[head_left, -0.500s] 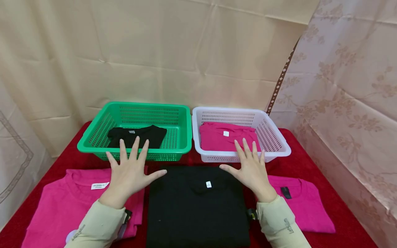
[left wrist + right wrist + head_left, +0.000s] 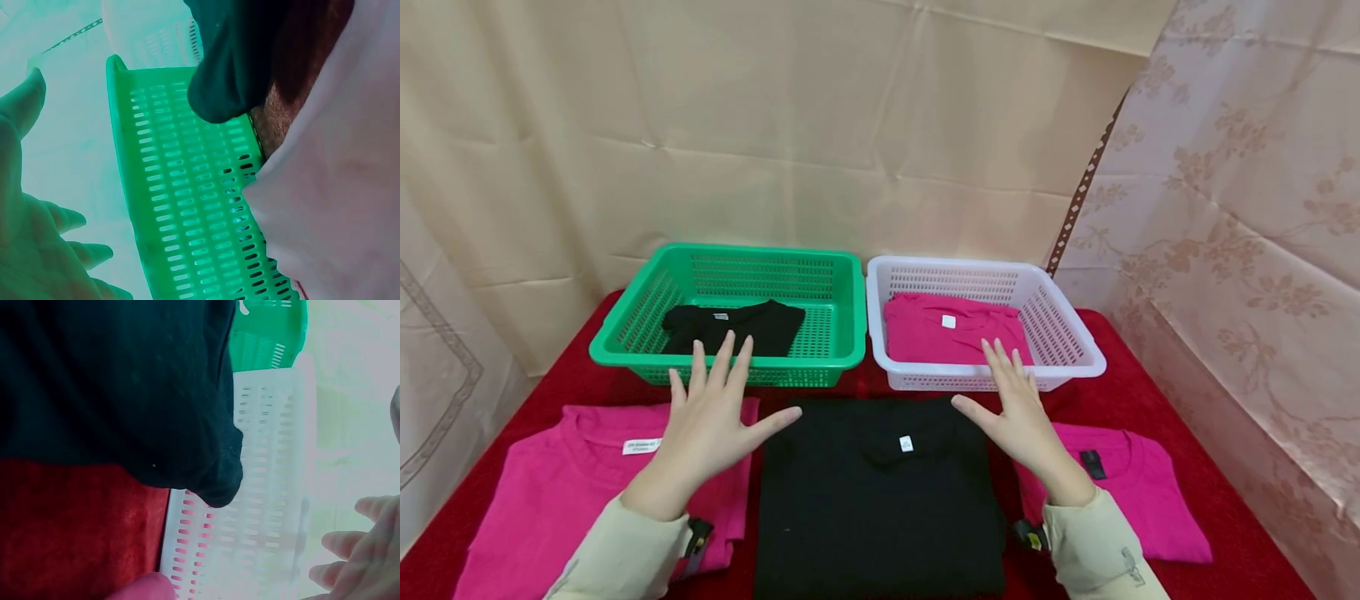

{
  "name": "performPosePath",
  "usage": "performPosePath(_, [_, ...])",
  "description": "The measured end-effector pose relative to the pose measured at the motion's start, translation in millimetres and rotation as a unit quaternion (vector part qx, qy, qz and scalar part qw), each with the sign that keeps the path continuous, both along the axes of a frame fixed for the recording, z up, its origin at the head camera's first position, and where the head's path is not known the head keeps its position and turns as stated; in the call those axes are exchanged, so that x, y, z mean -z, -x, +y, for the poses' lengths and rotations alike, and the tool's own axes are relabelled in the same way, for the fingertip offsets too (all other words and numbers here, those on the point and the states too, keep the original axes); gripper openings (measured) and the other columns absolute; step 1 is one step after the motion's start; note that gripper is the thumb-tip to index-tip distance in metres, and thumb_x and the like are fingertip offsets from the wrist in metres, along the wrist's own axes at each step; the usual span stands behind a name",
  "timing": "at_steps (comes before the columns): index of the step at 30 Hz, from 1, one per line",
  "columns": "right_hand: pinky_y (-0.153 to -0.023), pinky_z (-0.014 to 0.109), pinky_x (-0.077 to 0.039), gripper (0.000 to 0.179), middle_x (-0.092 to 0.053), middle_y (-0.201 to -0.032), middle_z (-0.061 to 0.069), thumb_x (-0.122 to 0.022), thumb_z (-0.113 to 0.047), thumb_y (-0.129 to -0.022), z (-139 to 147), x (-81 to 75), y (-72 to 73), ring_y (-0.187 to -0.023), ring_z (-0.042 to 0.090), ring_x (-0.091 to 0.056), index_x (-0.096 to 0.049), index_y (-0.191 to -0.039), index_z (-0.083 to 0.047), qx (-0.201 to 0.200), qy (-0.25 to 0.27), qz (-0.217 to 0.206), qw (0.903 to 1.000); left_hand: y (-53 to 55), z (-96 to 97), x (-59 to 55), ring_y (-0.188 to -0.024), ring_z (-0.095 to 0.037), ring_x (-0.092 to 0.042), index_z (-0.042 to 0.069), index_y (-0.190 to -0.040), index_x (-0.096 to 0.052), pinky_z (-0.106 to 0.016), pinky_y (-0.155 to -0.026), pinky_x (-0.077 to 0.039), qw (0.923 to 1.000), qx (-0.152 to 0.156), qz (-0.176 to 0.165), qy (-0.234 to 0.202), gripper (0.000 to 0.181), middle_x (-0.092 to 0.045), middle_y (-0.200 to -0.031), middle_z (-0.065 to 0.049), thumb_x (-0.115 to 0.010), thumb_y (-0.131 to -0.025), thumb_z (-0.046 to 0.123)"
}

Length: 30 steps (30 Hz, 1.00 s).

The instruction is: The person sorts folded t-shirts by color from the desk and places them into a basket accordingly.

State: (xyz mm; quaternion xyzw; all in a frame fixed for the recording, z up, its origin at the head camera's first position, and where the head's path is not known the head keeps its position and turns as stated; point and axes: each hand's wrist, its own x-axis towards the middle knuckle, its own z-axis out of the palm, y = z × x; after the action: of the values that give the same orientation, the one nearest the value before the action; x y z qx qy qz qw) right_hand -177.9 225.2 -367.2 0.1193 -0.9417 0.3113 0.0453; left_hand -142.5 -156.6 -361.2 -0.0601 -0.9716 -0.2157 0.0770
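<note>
My left hand (image 2: 703, 429) is open with spread fingers, over the right part of a folded pink T-shirt (image 2: 572, 483). Its fingertips overlap the front of the green basket (image 2: 632, 360) in the head view. My right hand (image 2: 1026, 425), fingers straight and thumb out, is between a folded black T-shirt (image 2: 880, 508) and a second pink T-shirt (image 2: 1150, 492). Neither hand holds anything. The black T-shirt, white label at its collar, lies between the two hands. Both wrist views show dark cloth beside a basket, with fingers (image 2: 94, 253) at one edge.
In the green basket lies a folded black garment (image 2: 737, 325). The white basket (image 2: 1067, 333) beside it holds a folded pink garment (image 2: 951, 337). Red cloth (image 2: 1240, 533) covers the table. A beige curtain (image 2: 760, 125) hangs behind, and a patterned cloth (image 2: 1247, 250) at the right.
My right hand has shifted to the right and turned, its fingers closer together. The left hand has turned a little, its wrist moving left and down. The clothes and baskets stay put.
</note>
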Motion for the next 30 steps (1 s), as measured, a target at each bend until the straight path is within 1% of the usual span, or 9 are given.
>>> performPosePath(5, [-0.118, 0.069, 0.001, 0.093, -0.009, -0.167, 0.013, -0.068, -0.037, -0.09, 4, -1.0, -11.1, -0.153, 0.042, 0.002, -0.01, -0.161, -0.019, -0.008, 0.058, -0.01, 0.9982, -7.4, 0.6, -4.2, -0.149, -0.052, 0.007, 0.015, -0.161, -0.004, -0.079, -0.109, 0.001, 0.9992, 0.006, -0.011, -0.039, 0.111, -0.004, -0.167, -0.017, -0.059, -0.083, 0.072])
performPosePath(9, [-0.115, 0.069, -0.02, 0.09, -0.007, -0.167, 0.014, -0.065, -0.035, -0.093, 6, -3.5, -21.9, -0.152, 0.043, -0.003, -0.006, -0.161, -0.028, 0.001, 0.101, -0.043, 0.9939, -13.0, 0.9, -6.1, -0.149, -0.052, 0.005, 0.015, -0.161, -0.004, -0.079, -0.11, 0.0, 0.9961, 0.016, -0.022, -0.084, 0.109, -0.004, -0.167, -0.017, -0.062, -0.085, 0.068])
performPosePath(12, [-0.108, 0.071, -0.03, 0.086, -0.008, -0.166, 0.016, -0.061, -0.033, -0.096, 7, -4.6, -29.0, -0.151, 0.044, -0.009, -0.003, -0.16, -0.03, 0.002, 0.13, -0.059, 0.9897, -17.2, 0.8, -6.0, -0.15, -0.05, 0.005, 0.017, -0.161, -0.003, -0.076, -0.112, -0.001, 0.9913, 0.022, -0.037, -0.125, 0.108, -0.003, -0.167, -0.016, -0.064, -0.085, 0.064])
performPosePath(17, [-0.11, 0.074, -0.022, 0.079, -0.01, -0.167, 0.013, -0.055, -0.024, -0.1, 8, -0.9, -35.3, -0.151, 0.041, -0.01, -0.004, -0.161, -0.027, -0.019, 0.185, -0.057, 0.981, -25.2, 1.3, -3.4, -0.151, -0.047, 0.004, 0.017, -0.161, -0.001, -0.078, -0.109, -0.015, 0.9793, 0.026, -0.068, -0.189, 0.106, -0.003, -0.167, -0.013, -0.065, -0.087, 0.058])
performPosePath(22, [-0.114, 0.071, -0.018, 0.074, -0.009, -0.166, 0.016, -0.051, -0.017, -0.102, 8, 5.5, -41.1, -0.152, 0.041, -0.008, -0.005, -0.161, -0.02, -0.032, 0.231, -0.066, 0.9701, -32.6, 3.1, 1.5, -0.151, -0.045, -0.002, 0.017, -0.161, 0.0, -0.075, -0.106, -0.027, 0.9626, 0.027, -0.102, -0.25, 0.101, -0.005, -0.167, -0.014, -0.065, -0.091, 0.052])
performPosePath(23, [-0.116, 0.067, -0.019, 0.073, -0.009, -0.166, 0.016, -0.05, -0.017, -0.103, 7, 6.5, -42.5, -0.152, 0.041, -0.008, -0.005, -0.161, -0.019, -0.032, 0.235, -0.07, 0.9688, -34.0, 3.5, 2.3, -0.151, -0.045, -0.003, 0.018, -0.161, 0.0, -0.074, -0.107, -0.028, 0.9589, 0.026, -0.111, -0.26, 0.1, -0.004, -0.167, -0.014, -0.064, -0.091, 0.051])
performPosePath(25, [-0.12, 0.046, -0.028, 0.072, -0.009, -0.166, 0.017, -0.048, -0.017, -0.104, 7, 8.6, -45.1, -0.151, 0.042, -0.008, -0.005, -0.161, -0.018, -0.034, 0.246, -0.079, 0.9653, -37.1, 4.5, 3.7, -0.151, -0.045, -0.006, 0.021, -0.161, 0.0, -0.073, -0.108, -0.028, 0.9511, 0.023, -0.132, -0.279, 0.098, -0.004, -0.166, -0.015, -0.063, -0.092, 0.05])
performPosePath(28, [-0.11, 0.014, -0.032, 0.069, -0.011, -0.165, 0.019, -0.045, -0.018, -0.105, 7, 11.3, -48.2, -0.151, 0.044, -0.01, -0.005, -0.161, -0.016, -0.036, 0.261, -0.094, 0.9601, -41.1, 5.6, 6.0, -0.15, -0.045, -0.009, 0.024, -0.161, 0.0, -0.072, -0.109, -0.029, 0.9397, 0.017, -0.157, -0.303, 0.094, -0.005, -0.166, -0.015, -0.061, -0.094, 0.049])
performPosePath(30, [-0.111, 0.014, -0.03, 0.067, -0.012, -0.165, 0.019, -0.044, -0.019, -0.106, 8, 13.5, -49.1, -0.151, 0.044, -0.011, -0.006, -0.161, -0.015, -0.034, 0.272, -0.106, 0.9559, -42.7, 6.0, 8.2, -0.15, -0.045, -0.01, 0.024, -0.161, 0.0, -0.069, -0.112, -0.028, 0.9317, 0.016, -0.168, -0.322, 0.091, -0.006, -0.166, -0.015, -0.06, -0.095, 0.048])
